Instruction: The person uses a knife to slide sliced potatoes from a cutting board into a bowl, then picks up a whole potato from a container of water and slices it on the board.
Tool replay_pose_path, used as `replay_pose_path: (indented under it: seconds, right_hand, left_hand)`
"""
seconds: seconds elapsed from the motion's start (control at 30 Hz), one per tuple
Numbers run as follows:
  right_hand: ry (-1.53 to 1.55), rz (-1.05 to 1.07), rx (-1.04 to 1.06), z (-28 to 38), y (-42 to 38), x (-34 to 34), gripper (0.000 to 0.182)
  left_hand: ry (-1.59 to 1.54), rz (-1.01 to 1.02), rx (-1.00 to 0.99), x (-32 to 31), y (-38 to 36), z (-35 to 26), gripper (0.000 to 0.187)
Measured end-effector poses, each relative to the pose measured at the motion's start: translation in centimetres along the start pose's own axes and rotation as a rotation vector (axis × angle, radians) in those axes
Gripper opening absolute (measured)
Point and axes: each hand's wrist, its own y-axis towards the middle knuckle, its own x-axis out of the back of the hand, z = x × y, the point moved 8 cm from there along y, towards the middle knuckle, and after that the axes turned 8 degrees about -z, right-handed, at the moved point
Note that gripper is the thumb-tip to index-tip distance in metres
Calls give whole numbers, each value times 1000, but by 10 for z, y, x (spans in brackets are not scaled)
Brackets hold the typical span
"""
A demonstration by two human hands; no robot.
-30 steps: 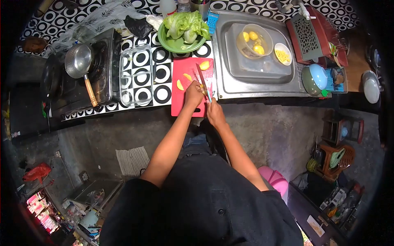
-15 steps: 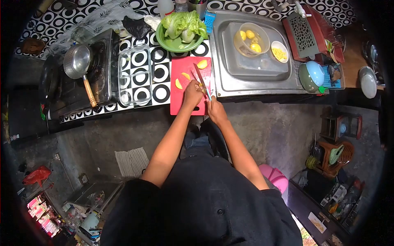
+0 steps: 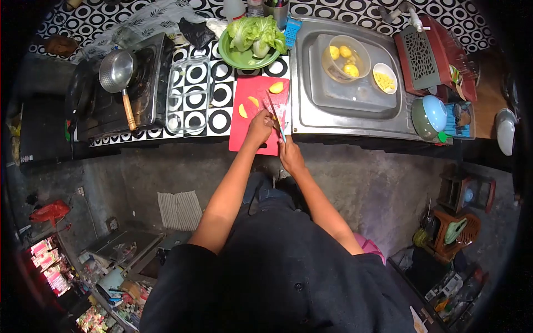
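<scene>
A red cutting board lies on the patterned counter beside the sink. My left hand presses down on a yellow piece that its fingers mostly hide. My right hand grips the light handle of a knife, whose blade crosses the board just right of my left fingers. Loose yellow slices lie on the board, and a larger yellow piece sits near its far edge.
Green plate of lettuce behind the board. Empty glass dish to the left, then a stove with a steel pan. Sink tray holds a bowl of yellow pieces and a small white bowl.
The view has shifted a little, so the counter sits higher and further right. Both hands stay on the board with the knife at the same spot.
</scene>
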Motion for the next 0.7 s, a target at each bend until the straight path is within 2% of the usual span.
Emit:
replay_pose_path:
  seconds: [0.1, 0.2, 0.4, 0.7]
  right_hand:
    - [17, 24, -9, -6, 0, -4, 30]
    - [51, 30, 2, -12, 1, -9, 31]
    - [91, 56, -9, -16, 3, -10, 30]
    - [121, 84, -62, -4, 6, -5, 30]
  left_hand:
    - [-1, -1, 7, -1, 0, 3, 15]
    - [-17, -25, -69, -2, -1, -2, 8]
    - [24, -6, -1, -1, -5, -8, 11]
    - [-28, -37, -45, -2, -5, -8, 9]
